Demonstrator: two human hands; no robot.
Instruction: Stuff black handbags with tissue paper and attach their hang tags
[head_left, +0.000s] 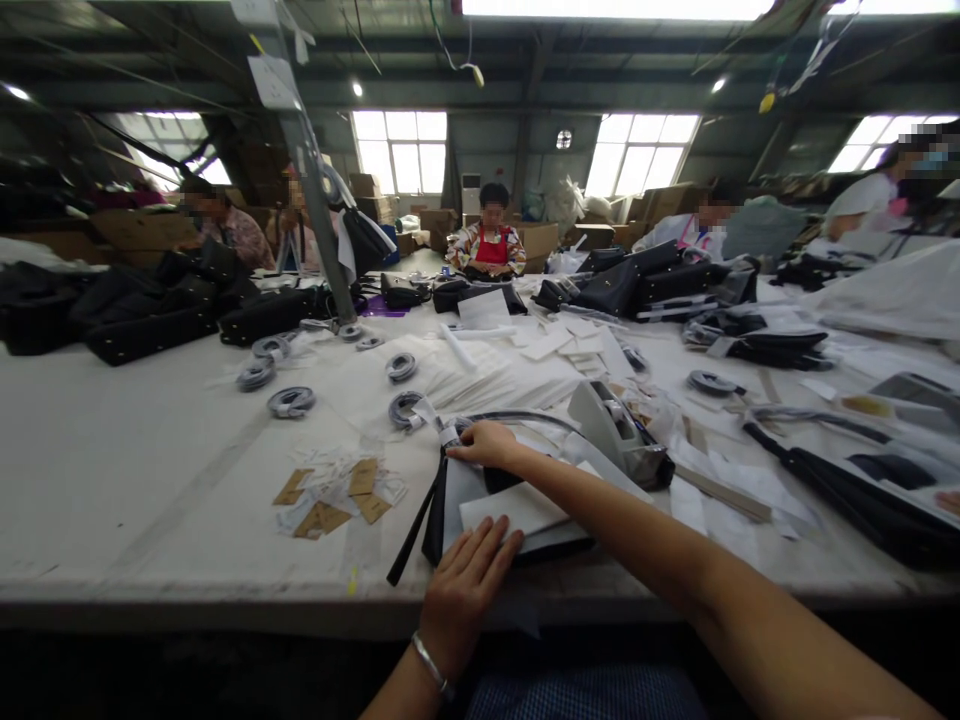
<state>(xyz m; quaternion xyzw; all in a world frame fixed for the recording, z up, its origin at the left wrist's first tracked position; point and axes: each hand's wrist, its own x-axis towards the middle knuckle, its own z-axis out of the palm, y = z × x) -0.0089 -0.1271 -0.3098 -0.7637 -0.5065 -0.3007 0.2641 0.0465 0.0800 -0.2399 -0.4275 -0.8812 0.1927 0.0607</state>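
A black handbag (433, 535) lies on the table in front of me, with grey and white sheeting over its upper side. My left hand (472, 570), a silver bangle at its wrist, rests flat on the near part of the bag with fingers extended. Under its fingertips lies a folded white sheet (517, 505). My right hand (487, 445) reaches across to the bag's far left corner. Its fingers are closed there by the wrapped strap end (448, 436); the exact grip is partly hidden. A black wrist strap (412, 530) hangs off the bag's left side.
Brown tags (322, 520) with white strings lie left of the bag. Coiled straps (291, 402) and stacked white sheets (480, 375) are farther back. A grey tape dispenser (611, 425) stands close behind the bag. Black bags (150, 310) and seated co-workers (491, 245) are beyond.
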